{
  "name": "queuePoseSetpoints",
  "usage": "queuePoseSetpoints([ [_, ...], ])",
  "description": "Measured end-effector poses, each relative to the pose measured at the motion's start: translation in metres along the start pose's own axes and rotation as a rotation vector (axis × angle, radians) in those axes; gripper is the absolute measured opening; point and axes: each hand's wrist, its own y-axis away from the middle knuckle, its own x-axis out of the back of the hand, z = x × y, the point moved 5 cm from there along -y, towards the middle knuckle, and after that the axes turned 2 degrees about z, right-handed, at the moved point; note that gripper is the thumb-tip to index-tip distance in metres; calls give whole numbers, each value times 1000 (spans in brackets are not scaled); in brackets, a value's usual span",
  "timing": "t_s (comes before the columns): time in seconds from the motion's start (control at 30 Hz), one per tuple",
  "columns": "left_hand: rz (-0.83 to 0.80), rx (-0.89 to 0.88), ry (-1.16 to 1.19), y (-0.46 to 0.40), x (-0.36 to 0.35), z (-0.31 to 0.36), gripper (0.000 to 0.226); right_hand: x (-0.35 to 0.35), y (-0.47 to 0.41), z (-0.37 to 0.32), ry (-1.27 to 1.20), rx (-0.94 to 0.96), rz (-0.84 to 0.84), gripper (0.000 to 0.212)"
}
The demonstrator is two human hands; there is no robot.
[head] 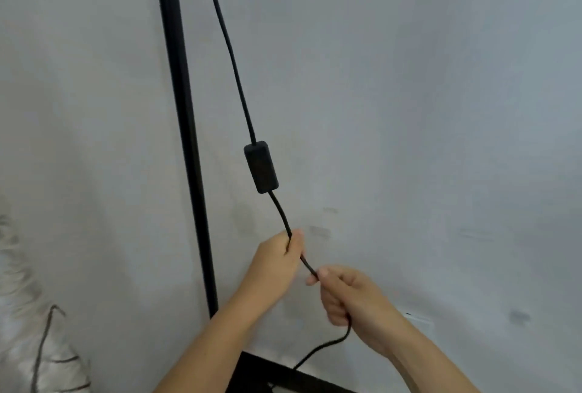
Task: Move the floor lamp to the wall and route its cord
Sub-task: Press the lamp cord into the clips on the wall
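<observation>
The floor lamp's black pole (185,128) stands upright close against the pale wall (409,93). Its black cord (231,55) hangs down to the right of the pole and carries a black inline switch box (261,167). Below the box, my left hand (277,259) is closed around the cord. Slightly lower and to the right, my right hand (349,296) pinches the same cord, which then loops down from my palm toward the floor. Part of the lamp's dark base (277,370) shows at the bottom.
A white fabric item with dark line markings (41,351) sits at the lower left by the wall. A white wall outlet plate (420,321) peeks out behind my right forearm. Several grey scuffs mark the wall.
</observation>
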Motion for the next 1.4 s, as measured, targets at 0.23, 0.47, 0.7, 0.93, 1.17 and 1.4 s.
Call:
queuePoseSetpoints([
  [0.23, 120, 101, 179, -39, -19, -15, 41, 62, -26, -26, 578, 274, 432, 24],
  [0.47, 155, 19, -39, -60, -37, -26, 37, 64, -53, -9, 568, 146, 646, 28],
  [0.7, 221, -95, -86, -55, -41, -32, 51, 59, -60, -5, 521, 100, 593, 33],
  [0.93, 273, -94, -6, -53, -42, -38, 53, 55, -57, 31, 35, -118, 334, 38],
  [1.17, 116, 244, 133, -53, -57, -48, 49, 49, -52, 62, -79, -262, 277, 41],
  [1.4, 69, 430, 549, -41, -69, -39, 26, 78, -32, 63, 96, -202, 225, 31],
])
